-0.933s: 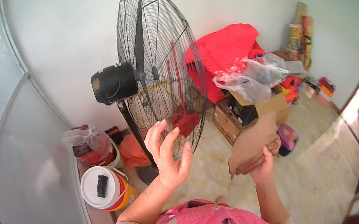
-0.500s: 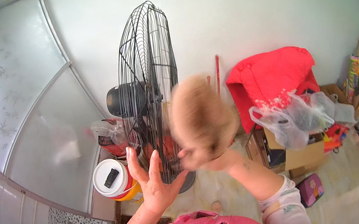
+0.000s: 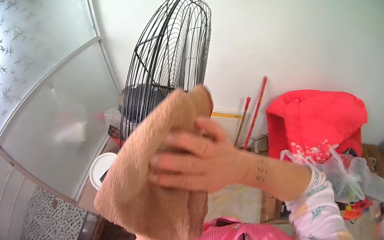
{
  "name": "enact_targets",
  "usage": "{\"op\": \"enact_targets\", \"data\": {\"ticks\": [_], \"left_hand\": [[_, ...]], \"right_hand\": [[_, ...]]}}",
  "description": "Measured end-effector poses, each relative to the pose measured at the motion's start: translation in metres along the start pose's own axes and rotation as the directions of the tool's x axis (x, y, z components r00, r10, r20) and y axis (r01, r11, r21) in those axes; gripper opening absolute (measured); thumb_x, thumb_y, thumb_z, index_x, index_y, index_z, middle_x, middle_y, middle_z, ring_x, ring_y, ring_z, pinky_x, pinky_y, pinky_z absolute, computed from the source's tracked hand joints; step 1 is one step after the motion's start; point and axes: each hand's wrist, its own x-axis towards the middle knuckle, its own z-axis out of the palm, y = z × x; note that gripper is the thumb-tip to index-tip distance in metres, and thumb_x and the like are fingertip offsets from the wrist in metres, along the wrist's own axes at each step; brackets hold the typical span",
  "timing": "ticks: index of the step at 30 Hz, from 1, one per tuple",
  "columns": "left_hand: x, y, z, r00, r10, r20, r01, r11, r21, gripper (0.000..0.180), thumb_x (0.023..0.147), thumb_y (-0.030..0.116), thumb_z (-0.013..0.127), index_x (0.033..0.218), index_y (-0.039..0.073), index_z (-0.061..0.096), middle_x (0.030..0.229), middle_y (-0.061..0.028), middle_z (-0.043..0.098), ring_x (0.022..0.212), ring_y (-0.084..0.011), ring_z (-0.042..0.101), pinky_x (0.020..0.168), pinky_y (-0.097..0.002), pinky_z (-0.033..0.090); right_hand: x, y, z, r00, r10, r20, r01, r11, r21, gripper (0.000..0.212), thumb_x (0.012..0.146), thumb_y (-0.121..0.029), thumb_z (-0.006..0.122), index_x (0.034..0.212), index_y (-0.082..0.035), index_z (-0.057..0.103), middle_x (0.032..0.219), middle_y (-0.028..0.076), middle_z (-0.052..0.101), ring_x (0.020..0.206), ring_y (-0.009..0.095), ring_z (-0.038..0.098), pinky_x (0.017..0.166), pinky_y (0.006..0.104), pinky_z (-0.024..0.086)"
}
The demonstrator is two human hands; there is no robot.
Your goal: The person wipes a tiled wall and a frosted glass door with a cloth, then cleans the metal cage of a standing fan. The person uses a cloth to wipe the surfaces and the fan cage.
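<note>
Brn fuzzy cloth (image 3: 128,193), loosely folded, slanted, under R fingers (image 3: 179,165).

The brown cloth (image 3: 144,185) looks matt and softly napped; the fan guard (image 3: 155,86) is slim, smooth, metal-looking wire. The red fabric (image 3: 317,118) appears padded, the plastic bag (image 3: 349,182) glossy, the bucket lid (image 3: 102,168) smooth plastic.
</note>
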Motion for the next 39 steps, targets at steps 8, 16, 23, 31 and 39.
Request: {"op": "enact_targets", "data": {"ticks": [8,16,23,31,39], "left_hand": [[0.002,0.0,-0.007,0.958,0.155,-0.239,-0.085,0.956,0.282,0.112,0.059,0.026,0.092,0.144,-0.006,0.026,0.134,-0.0181,0.046,0.123,-0.0288,0.047,0.102,-0.0399,0.037],[0.008,0.021,0.012,0.912,0.048,-0.407,0.055,0.97,0.238,0.079,0.085,0.029,0.072,0.144,-0.003,0.03,0.138,-0.0189,0.045,0.128,-0.0256,0.045,0.107,-0.0368,0.033],[0.051,0.057,0.025,0.815,0.127,-0.565,0.124,0.915,0.385,0.05,0.088,0.017,0.067,0.13,-0.001,0.049,0.117,-0.0108,0.061,0.109,-0.0161,0.056,0.095,-0.0315,0.044],[0.056,0.049,0.02,0.719,-0.006,-0.695,0.203,0.958,0.202,0.037,0.093,0.016,0.061,0.125,-0.001,0.054,0.106,-0.0053,0.065,0.094,-0.009,0.058,0.085,-0.0244,0.047],[0.055,0.05,0.025,0.676,0.036,-0.736,0.243,0.932,0.27,0.034,0.094,0.019,0.059,0.12,-0.003,0.057,0.102,-0.0077,0.066,0.095,-0.0119,0.06,0.087,-0.027,0.048]], "right_hand": [[0.028,0.17,0.028,0.897,0.316,-0.311,-0.204,0.917,0.343,0.035,0.083,-0.02,0.062,0.116,-0.008,0.06,0.12,0.01,0.056,0.113,0.024,0.051,0.095,0.0421,0.038],[0.028,0.188,0.025,0.893,0.419,-0.166,-0.271,0.793,0.546,0.026,0.087,-0.013,0.06,0.111,-0.001,0.059,0.104,0.006,0.061,0.096,0.016,0.056,0.083,0.0305,0.045],[0.019,0.113,0.002,0.895,-0.423,-0.138,0.445,0.834,0.326,0.049,0.068,-0.019,0.065,0.117,-0.013,0.062,0.131,0.004,0.055,0.124,0.026,0.047,0.1,0.0466,0.035],[-0.021,0.297,0.033,0.878,-0.019,-0.478,0.19,0.931,0.313,0.06,0.069,-0.016,0.074,0.124,-0.003,0.055,0.133,0.015,0.053,0.125,0.041,0.045,0.104,0.0493,0.034],[-0.027,0.302,0.046,0.874,0.216,-0.435,-0.067,0.94,0.333,0.068,0.063,-0.017,0.081,0.124,-0.013,0.051,0.143,0.016,0.037,0.135,0.038,0.029,0.112,0.0517,0.016]]}}
